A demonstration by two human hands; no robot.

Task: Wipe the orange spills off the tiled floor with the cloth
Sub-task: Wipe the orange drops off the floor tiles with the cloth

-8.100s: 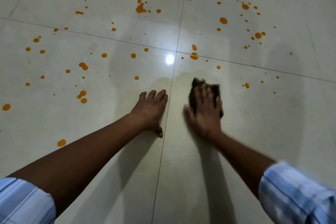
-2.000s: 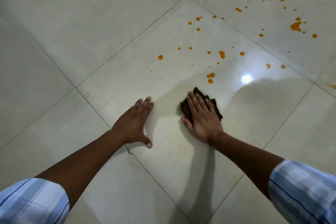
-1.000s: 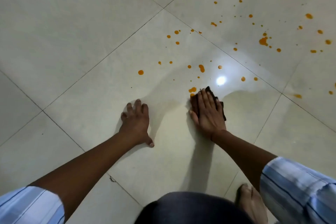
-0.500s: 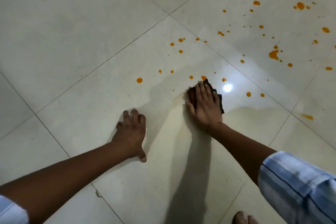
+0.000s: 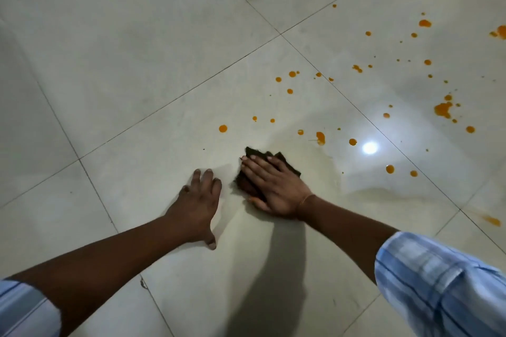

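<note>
My right hand [image 5: 273, 186] lies flat on a dark brown cloth [image 5: 287, 165], pressing it against the pale tiled floor [image 5: 123, 63]; only the cloth's edges show around the fingers. My left hand [image 5: 198, 205] rests palm down on the tile just left of it, fingers spread, holding nothing. Several orange spills lie beyond the cloth: a round drop [image 5: 223, 128], an oval blot [image 5: 320, 138], a bigger splash [image 5: 442, 109] at the right. A wet, faintly orange smear [image 5: 369, 191] runs right of my right wrist.
Grout lines [image 5: 282, 35] cross the floor diagonally. A lamp's bright reflection [image 5: 369, 148] shines on the wet tile. More orange drops [image 5: 425, 23] scatter toward the top right, one streak [image 5: 491, 220] near the right edge. The tiles to the left carry no spills.
My right hand has slid the cloth back and leftward, toward my left hand. The oval blot it covered half a second ago now lies exposed, slightly smeared. My left hand stays planted.
</note>
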